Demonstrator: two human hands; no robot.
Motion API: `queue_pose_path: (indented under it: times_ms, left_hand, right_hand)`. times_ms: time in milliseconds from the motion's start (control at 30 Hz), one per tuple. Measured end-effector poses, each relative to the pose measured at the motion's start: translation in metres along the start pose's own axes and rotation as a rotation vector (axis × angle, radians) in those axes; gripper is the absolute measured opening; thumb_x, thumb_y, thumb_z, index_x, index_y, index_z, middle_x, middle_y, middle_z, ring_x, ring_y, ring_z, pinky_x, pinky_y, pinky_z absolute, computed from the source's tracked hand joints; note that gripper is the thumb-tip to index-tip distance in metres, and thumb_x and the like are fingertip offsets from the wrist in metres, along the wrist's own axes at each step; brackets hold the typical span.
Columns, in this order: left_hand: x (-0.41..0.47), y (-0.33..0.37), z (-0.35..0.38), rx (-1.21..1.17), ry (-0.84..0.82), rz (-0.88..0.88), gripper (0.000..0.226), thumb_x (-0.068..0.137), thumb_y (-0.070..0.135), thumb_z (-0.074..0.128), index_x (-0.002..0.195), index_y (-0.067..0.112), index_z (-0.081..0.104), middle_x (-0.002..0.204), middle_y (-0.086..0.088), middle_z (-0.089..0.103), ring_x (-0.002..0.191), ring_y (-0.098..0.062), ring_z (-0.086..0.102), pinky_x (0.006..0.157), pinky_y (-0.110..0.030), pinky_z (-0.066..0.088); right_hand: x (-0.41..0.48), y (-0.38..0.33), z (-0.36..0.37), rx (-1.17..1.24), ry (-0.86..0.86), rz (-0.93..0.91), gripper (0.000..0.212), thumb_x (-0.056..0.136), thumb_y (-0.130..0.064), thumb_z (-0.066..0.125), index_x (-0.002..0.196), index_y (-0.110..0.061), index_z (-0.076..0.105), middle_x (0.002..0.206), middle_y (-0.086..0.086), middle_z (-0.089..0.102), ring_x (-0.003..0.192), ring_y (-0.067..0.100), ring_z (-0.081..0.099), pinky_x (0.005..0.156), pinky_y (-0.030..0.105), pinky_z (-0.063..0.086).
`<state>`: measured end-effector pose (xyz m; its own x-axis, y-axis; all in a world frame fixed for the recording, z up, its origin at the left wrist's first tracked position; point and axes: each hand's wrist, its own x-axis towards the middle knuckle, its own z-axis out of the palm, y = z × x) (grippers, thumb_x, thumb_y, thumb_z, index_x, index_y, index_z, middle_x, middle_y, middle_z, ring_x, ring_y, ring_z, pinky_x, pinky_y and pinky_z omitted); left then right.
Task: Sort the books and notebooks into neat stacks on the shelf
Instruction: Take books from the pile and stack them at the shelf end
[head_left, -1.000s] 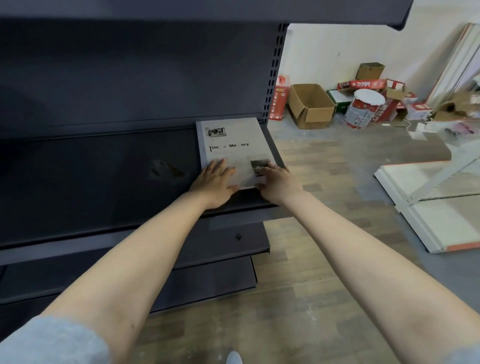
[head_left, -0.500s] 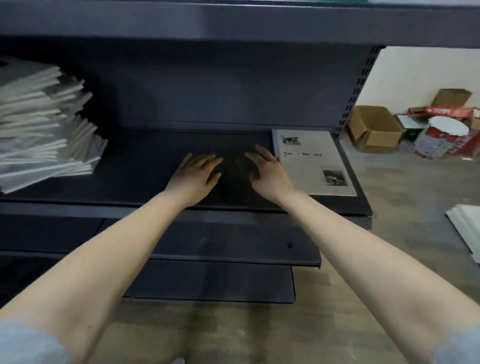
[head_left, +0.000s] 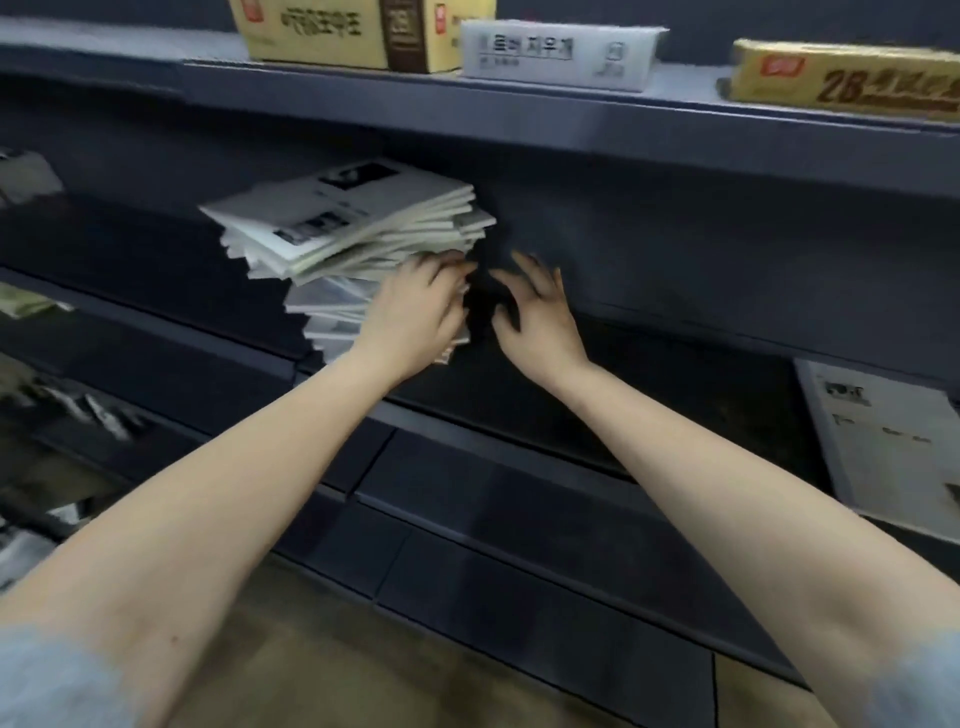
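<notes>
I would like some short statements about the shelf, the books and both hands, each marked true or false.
1. The messy pile of books sits on the shelf. True.
2. The left hand touches the pile. True.
3. The right hand holds a book. False: it is open and empty, beside the pile.
4. A single book lies flat at the shelf's right end. True.
5. The upper shelf carries nothing. False: boxes stand on it.

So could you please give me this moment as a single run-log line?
left hand: on side of messy book stack | right hand: open, empty, beside stack | single book: flat, far right on shelf
</notes>
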<state>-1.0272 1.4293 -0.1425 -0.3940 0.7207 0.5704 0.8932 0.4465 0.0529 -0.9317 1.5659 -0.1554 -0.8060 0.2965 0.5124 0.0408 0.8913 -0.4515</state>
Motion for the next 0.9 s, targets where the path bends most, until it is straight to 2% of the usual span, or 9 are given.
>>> queue_pose_path:
  times_ms: [67, 200, 333, 433, 533, 600, 733, 833, 900]
  left_hand:
    - [-0.006, -0.031, -0.012, 0.048, 0.108, 0.023, 0.042, 0.083, 0.018, 0.042, 0.116, 0.003, 0.061, 0.117, -0.013, 0.062, 0.103, -0.034, 0.058, 0.087, -0.042, 0.046]
    - [-0.011, -0.085, -0.033, 0.146, 0.218, 0.015, 0.040, 0.079, 0.014, 0.049, 0.115, 0.001, 0.060, 0.116, -0.014, 0.062, 0.104, -0.033, 0.055, 0.090, -0.041, 0.044]
    - [-0.019, -0.126, -0.045, 0.312, 0.254, 0.021, 0.040, 0.083, 0.025, 0.053, 0.116, 0.004, 0.061, 0.117, -0.012, 0.062, 0.106, -0.033, 0.057, 0.100, -0.046, 0.039]
    - [-0.020, -0.146, -0.051, 0.334, 0.293, -0.067, 0.046, 0.085, 0.037, 0.054, 0.118, 0.005, 0.060, 0.116, -0.011, 0.063, 0.108, -0.032, 0.057, 0.105, -0.048, 0.034]
    - [-0.024, -0.158, -0.048, 0.242, 0.218, -0.131, 0.053, 0.086, 0.049, 0.048, 0.115, 0.007, 0.061, 0.106, -0.009, 0.068, 0.101, -0.029, 0.060, 0.101, -0.041, 0.036]
    - [-0.031, -0.160, -0.042, 0.189, 0.208, -0.113, 0.054, 0.085, 0.053, 0.047, 0.114, 0.010, 0.063, 0.111, -0.004, 0.067, 0.105, -0.024, 0.060, 0.098, -0.034, 0.038]
    - [-0.037, -0.162, -0.036, 0.193, 0.277, -0.042, 0.047, 0.087, 0.045, 0.049, 0.113, 0.008, 0.064, 0.111, -0.004, 0.068, 0.105, -0.024, 0.060, 0.102, -0.034, 0.035]
    - [-0.038, -0.155, -0.040, 0.170, 0.319, -0.033, 0.039, 0.086, 0.033, 0.053, 0.116, 0.011, 0.063, 0.095, -0.001, 0.071, 0.087, -0.022, 0.065, 0.108, -0.036, 0.033]
    - [-0.039, -0.145, -0.042, 0.154, 0.318, -0.005, 0.041, 0.078, 0.019, 0.058, 0.118, 0.011, 0.062, 0.082, 0.000, 0.070, 0.074, -0.022, 0.064, 0.106, -0.037, 0.036]
  right_hand:
    - [0.023, -0.025, 0.018, 0.031, 0.053, -0.070, 0.045, 0.090, -0.010, 0.051, 0.135, -0.007, 0.048, 0.150, 0.013, 0.031, 0.143, 0.027, 0.021, 0.118, 0.036, 0.000]
    - [0.060, -0.066, 0.047, 0.054, 0.112, -0.172, 0.050, 0.086, -0.010, 0.052, 0.135, -0.004, 0.046, 0.149, 0.017, 0.031, 0.141, 0.032, 0.023, 0.115, 0.050, 0.020]
    - [0.083, -0.094, 0.076, -0.051, 0.041, -0.260, 0.058, 0.086, -0.017, 0.055, 0.141, -0.008, 0.039, 0.154, 0.015, 0.023, 0.143, 0.034, 0.017, 0.118, 0.047, 0.010]
    - [0.096, -0.102, 0.091, -0.128, -0.007, -0.287, 0.062, 0.087, -0.023, 0.053, 0.144, -0.012, 0.033, 0.156, 0.012, 0.018, 0.144, 0.032, 0.012, 0.117, 0.046, 0.005]
    - [0.103, -0.104, 0.102, -0.199, -0.076, -0.245, 0.062, 0.089, -0.029, 0.049, 0.146, -0.014, 0.031, 0.153, 0.007, 0.028, 0.142, 0.026, 0.018, 0.117, 0.043, 0.003]
    - [0.105, -0.104, 0.105, -0.248, -0.045, -0.265, 0.059, 0.088, -0.034, 0.048, 0.142, -0.014, 0.039, 0.144, 0.007, 0.041, 0.135, 0.028, 0.031, 0.116, 0.043, 0.014]
    - [0.113, -0.102, 0.102, -0.286, 0.032, -0.286, 0.049, 0.084, -0.024, 0.058, 0.132, -0.012, 0.054, 0.119, 0.013, 0.055, 0.109, 0.037, 0.046, 0.101, 0.043, 0.035]
    - [0.118, -0.101, 0.099, -0.304, 0.047, -0.290, 0.043, 0.082, -0.021, 0.063, 0.124, -0.011, 0.061, 0.112, 0.014, 0.056, 0.105, 0.037, 0.047, 0.096, 0.045, 0.037]
    - [0.117, -0.095, 0.094, -0.293, 0.062, -0.296, 0.041, 0.078, -0.021, 0.068, 0.117, -0.010, 0.065, 0.110, 0.015, 0.057, 0.105, 0.037, 0.049, 0.094, 0.046, 0.039]
